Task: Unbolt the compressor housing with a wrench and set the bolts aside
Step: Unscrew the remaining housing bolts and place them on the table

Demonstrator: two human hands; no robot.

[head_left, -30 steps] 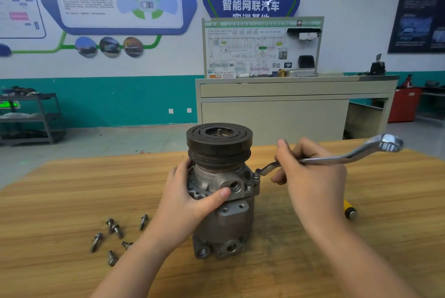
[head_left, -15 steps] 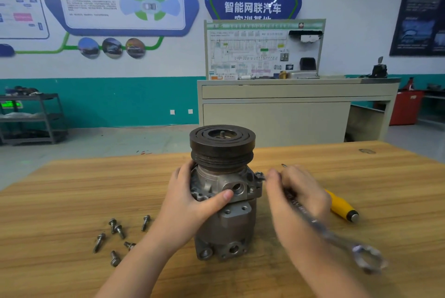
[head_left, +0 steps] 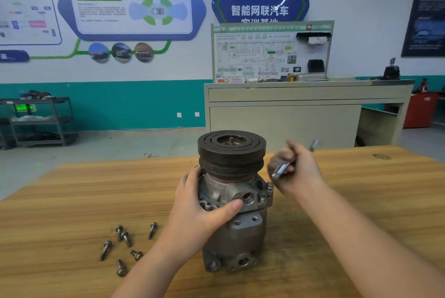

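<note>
On the wooden bench [head_left: 72, 201], we note the right hand [head_left: 297, 172], clenching the wrench [head_left: 280, 170], has swung back above the remaining bolt [head_left: 270, 185] for re-seating, while the left hand [head_left: 204, 211] grasps the compressor [head_left: 237, 230].

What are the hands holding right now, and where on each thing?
The left hand grips the compressor around its upper housing, just below the pulley. The right hand grips the wrench mid-shaft; it is motion-blurred.

Automotive training workshop (wall posters [head_left: 131, 9], wiring-diagram board [head_left: 269, 53], wooden bench [head_left: 60, 201]).
</note>
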